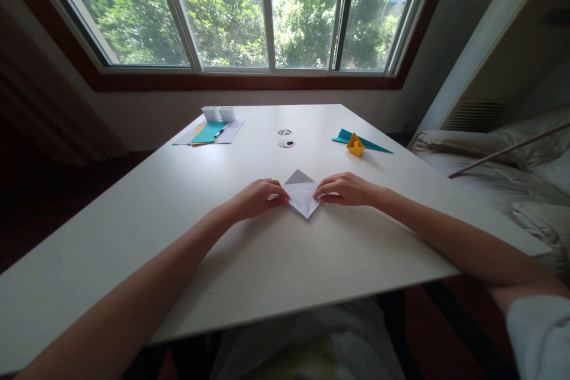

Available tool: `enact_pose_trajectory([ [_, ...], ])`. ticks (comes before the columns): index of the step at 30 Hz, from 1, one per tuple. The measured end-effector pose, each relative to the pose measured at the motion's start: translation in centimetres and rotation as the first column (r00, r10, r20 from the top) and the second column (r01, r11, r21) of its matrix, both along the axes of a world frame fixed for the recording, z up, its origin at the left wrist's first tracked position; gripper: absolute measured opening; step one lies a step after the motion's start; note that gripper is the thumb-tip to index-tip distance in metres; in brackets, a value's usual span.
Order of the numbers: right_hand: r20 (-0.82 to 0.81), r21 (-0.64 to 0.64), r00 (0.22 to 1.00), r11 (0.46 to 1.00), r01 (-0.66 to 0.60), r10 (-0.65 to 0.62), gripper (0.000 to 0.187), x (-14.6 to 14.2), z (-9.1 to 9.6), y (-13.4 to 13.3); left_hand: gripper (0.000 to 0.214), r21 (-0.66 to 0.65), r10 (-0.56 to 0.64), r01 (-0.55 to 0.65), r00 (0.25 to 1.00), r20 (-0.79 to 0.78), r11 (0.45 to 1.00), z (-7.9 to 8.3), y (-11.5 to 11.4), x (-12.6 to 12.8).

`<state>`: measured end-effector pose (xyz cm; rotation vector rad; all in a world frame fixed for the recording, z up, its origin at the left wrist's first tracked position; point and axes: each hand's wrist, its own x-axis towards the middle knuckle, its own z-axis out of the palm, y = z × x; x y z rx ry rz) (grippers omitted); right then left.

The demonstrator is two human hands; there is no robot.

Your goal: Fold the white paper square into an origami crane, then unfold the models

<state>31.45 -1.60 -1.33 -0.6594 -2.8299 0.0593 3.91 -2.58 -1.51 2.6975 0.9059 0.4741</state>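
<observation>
A folded sheet of white paper (303,196) lies on the white table (231,303) in front of me, shaped like a diamond with one corner towards me. Its far triangle looks greyer than the near part. My left hand (262,197) pinches the left corner between thumb and fingers. On the opposite corner, my right hand (345,189) has its fingertips closed in the same way. Both hands rest low over the tabletop, and the fingertips partly hide the side corners.
At the back right sit a yellow paper boat (355,145) and a teal paper plane (374,145). Teal paper (209,132), other sheets, a pen (221,129) and white folded boxes (218,113) lie back left. Two round table inserts (286,143) are beyond the paper.
</observation>
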Motion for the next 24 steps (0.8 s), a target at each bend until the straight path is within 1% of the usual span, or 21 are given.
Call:
enact_pose_trajectory([
  [2,0.000,0.004,1.000,1.000,0.009,-0.009,0.024,0.0,0.1,-0.1,0.024,0.073,-0.018,0.023,0.997,-0.070,0.997,0.1,-0.2,0.1],
  [4,0.000,0.015,1.000,1.000,0.022,-0.022,0.025,-0.1,0.1,-0.2,0.024,0.176,-0.024,0.053,0.986,-0.164,0.983,0.2,-0.5,0.2],
  [8,0.007,0.036,0.999,0.999,0.040,-0.040,0.026,-0.2,0.1,-0.2,0.026,0.368,-0.028,0.160,0.941,-0.338,0.916,0.1,-1.0,0.6],
  [10,0.008,0.040,0.999,0.998,0.046,-0.046,0.027,-0.3,0.1,-0.1,0.027,0.432,-0.021,0.203,0.920,-0.391,0.879,-0.1,-1.1,0.7],
  [12,0.008,0.044,0.999,0.998,0.046,-0.047,0.028,-0.3,0.1,-0.2,0.027,0.478,0.007,0.212,0.909,-0.417,0.852,-0.3,-1.1,0.7],
  [14,0.011,0.049,0.999,0.998,0.038,-0.038,0.029,-0.3,0.2,-0.2,0.026,0.502,0.040,0.201,0.903,-0.428,0.841,-0.5,-1.1,0.8],
  [16,0.017,0.061,0.999,0.998,0.029,-0.030,0.031,-0.3,0.2,-0.3,0.025,0.506,0.068,0.175,0.902,-0.426,0.845,-0.6,-1.0,0.8],
  [21,0.044,0.126,0.998,0.991,0.042,-0.048,0.038,-0.7,0.2,-0.8,0.018,0.450,0.121,0.042,0.937,-0.328,0.892,-0.5,-1.0,0.9],
  [24,0.060,0.160,0.995,0.984,0.072,-0.083,0.041,-1.0,0.0,-1.1,0.017,0.415,0.125,-0.003,0.955,-0.267,0.910,-0.4,-1.1,0.9],
])
